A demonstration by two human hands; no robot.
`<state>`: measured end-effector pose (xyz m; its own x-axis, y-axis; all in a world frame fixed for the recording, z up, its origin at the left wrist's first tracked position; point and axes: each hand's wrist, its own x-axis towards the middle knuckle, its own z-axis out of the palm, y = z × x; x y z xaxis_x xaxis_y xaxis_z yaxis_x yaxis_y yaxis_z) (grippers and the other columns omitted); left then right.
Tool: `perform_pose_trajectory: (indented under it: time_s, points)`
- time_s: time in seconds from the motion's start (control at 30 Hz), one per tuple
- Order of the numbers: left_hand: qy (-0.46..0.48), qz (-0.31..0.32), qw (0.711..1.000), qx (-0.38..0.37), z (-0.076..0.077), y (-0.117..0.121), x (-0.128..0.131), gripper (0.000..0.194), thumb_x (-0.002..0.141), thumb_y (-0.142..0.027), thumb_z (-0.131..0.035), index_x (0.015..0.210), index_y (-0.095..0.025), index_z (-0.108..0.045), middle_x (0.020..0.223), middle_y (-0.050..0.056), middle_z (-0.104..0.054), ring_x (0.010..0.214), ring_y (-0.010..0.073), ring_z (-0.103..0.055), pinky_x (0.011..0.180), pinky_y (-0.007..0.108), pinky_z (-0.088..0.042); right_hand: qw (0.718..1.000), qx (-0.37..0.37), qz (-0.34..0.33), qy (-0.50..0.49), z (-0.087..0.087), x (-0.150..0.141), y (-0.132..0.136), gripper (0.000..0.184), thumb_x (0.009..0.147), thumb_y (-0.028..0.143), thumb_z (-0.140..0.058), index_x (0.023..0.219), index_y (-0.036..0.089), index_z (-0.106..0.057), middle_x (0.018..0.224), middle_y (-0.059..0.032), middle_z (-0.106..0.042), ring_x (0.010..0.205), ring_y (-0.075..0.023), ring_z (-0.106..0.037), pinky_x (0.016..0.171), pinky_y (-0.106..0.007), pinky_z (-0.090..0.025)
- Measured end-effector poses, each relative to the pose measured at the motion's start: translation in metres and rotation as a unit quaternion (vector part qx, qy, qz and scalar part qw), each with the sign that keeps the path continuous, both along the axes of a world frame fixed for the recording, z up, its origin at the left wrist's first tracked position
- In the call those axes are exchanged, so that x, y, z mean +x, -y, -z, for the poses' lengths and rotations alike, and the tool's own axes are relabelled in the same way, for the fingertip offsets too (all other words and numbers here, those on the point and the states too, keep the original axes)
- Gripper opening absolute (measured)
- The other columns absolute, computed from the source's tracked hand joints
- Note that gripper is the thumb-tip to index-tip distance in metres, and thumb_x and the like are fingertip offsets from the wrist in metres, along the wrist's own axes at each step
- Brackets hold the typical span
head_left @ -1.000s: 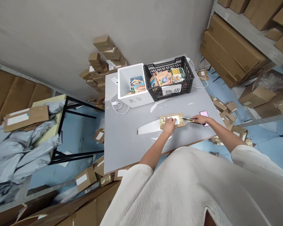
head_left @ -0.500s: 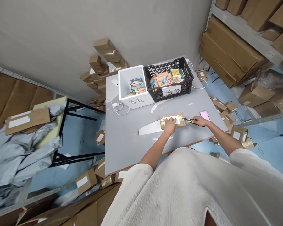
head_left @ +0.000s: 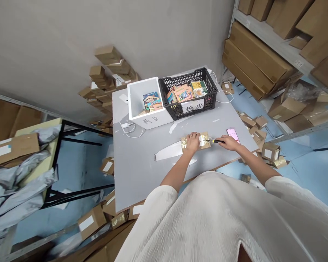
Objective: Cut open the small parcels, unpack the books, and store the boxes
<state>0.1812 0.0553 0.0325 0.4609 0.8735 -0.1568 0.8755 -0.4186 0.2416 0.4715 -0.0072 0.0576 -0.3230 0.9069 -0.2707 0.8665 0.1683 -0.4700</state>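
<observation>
A small cardboard box (head_left: 206,143) with shiny tape and a white label lies on the grey table (head_left: 136,171). My left hand (head_left: 192,142) rests across its left half, fingers bent over the top and far edge, steadying it. My right hand (head_left: 227,142) is closed around the black and yellow handle of a utility knife (head_left: 216,141). The blade points left and reaches over the right part of the box top; its tip is hard to make out. Beneath the left end of the box, a long white strip of paper (head_left: 168,151) runs out to the left.
At the back stand a white foam box (head_left: 150,122) and a black plastic crate (head_left: 190,105), both with books inside. A phone (head_left: 233,135) lies by my right hand, and a white cable (head_left: 133,135) at the left. Cartons (head_left: 259,136) crowd the floor.
The knife has moved left, so its blade now lies over the box top rather than at the right end. My left hand remains on the box. The whole view has shifted slightly.
</observation>
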Motion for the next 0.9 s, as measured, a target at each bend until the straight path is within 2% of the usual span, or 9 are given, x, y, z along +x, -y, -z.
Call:
perform_pose_trajectory:
  time_s: [0.13, 0.27, 0.47, 0.7, 0.9]
  points:
    - [-0.011, 0.028, 1.000, 0.006, 0.003, -0.005, 0.002, 0.056, 0.097, -0.018, -0.058, 0.153, -0.021, -0.055, 0.160, 0.019, -0.054, 0.154, 0.0345, -0.043, 0.130, 0.054, -0.029, 0.999, 0.018, -0.010, 0.035, 0.010, 0.004, 0.001, 0.048, 0.107, 0.034, -0.061, 0.154, 0.031, -0.068, 0.123, -0.0106, -0.072, 0.101, -0.0246, -0.071, 0.088, -0.030, -0.050]
    - [-0.031, 0.024, 0.999, 0.003, 0.010, -0.007, 0.005, 0.061, 0.098, -0.014, -0.053, 0.159, -0.017, -0.050, 0.155, 0.022, -0.058, 0.147, 0.0353, -0.051, 0.126, 0.054, -0.036, 0.999, 0.019, -0.009, 0.034, 0.018, 0.005, -0.003, 0.049, 0.105, 0.030, -0.064, 0.153, 0.031, -0.069, 0.123, -0.0107, -0.071, 0.103, -0.0260, -0.071, 0.089, -0.032, -0.051]
    - [-0.025, 0.028, 0.999, 0.009, 0.026, 0.002, 0.004, 0.084, 0.090, -0.009, -0.054, 0.171, -0.012, -0.033, 0.173, 0.022, -0.044, 0.162, 0.0344, -0.038, 0.133, 0.051, -0.030, 1.000, 0.013, 0.007, 0.012, 0.024, 0.004, -0.007, 0.048, 0.105, 0.030, -0.066, 0.152, 0.031, -0.070, 0.122, -0.0110, -0.071, 0.101, -0.0265, -0.071, 0.091, -0.033, -0.052]
    - [0.018, -0.011, 1.000, 0.004, 0.034, 0.007, 0.002, 0.075, 0.098, -0.009, -0.037, 0.173, -0.014, -0.036, 0.173, 0.020, -0.046, 0.164, 0.0321, -0.038, 0.135, 0.052, -0.030, 0.997, 0.067, 0.050, -0.001, 0.046, -0.013, 0.001, 0.049, 0.109, 0.035, -0.056, 0.157, 0.028, -0.066, 0.126, -0.0132, -0.069, 0.111, -0.0295, -0.068, 0.097, -0.037, -0.052]
    - [0.008, -0.013, 1.000, 0.011, 0.037, 0.012, 0.002, 0.075, 0.098, -0.008, -0.038, 0.173, -0.013, -0.038, 0.175, 0.018, -0.045, 0.165, 0.0309, -0.037, 0.136, 0.051, -0.029, 0.995, 0.091, 0.047, 0.002, 0.050, -0.001, -0.004, 0.048, 0.107, 0.036, -0.056, 0.153, 0.027, -0.070, 0.127, -0.0150, -0.070, 0.113, -0.0324, -0.067, 0.099, -0.041, -0.052]
